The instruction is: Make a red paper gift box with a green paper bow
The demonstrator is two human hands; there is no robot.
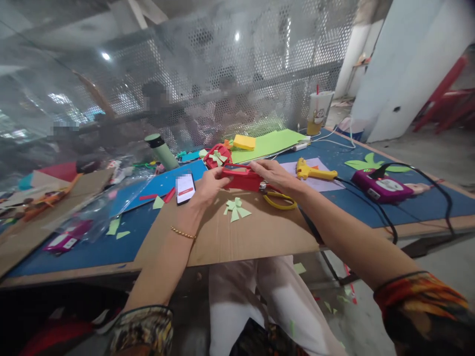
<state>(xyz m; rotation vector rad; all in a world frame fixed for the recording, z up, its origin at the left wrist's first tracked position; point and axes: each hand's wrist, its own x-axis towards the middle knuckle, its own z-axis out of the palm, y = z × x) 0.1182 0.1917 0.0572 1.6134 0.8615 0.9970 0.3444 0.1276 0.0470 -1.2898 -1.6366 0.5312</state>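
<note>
A red open-topped piece that looks like a small paper box (243, 182) is held above the cardboard sheet (218, 242). My left hand (211, 184) pinches its left end, and my right hand (276, 174) grips the right end from above. Just below my right hand lie scissors (284, 201) with yellow handles, their blades mostly hidden. A pale green paper bow (236, 208) rests on the cardboard under the red box. Behind the box is a red round item (218, 155) with another green bow on it. A phone (185, 189) with a lit screen lies beside my left wrist.
A yellow glue gun (315, 171) lies on pale paper at right, its cord running near a purple power unit (382, 185). At the back stand a green flask (162, 152) and a drink cup (317, 113). Green sheets (272, 143), a yellow block (244, 142) and scraps lie around.
</note>
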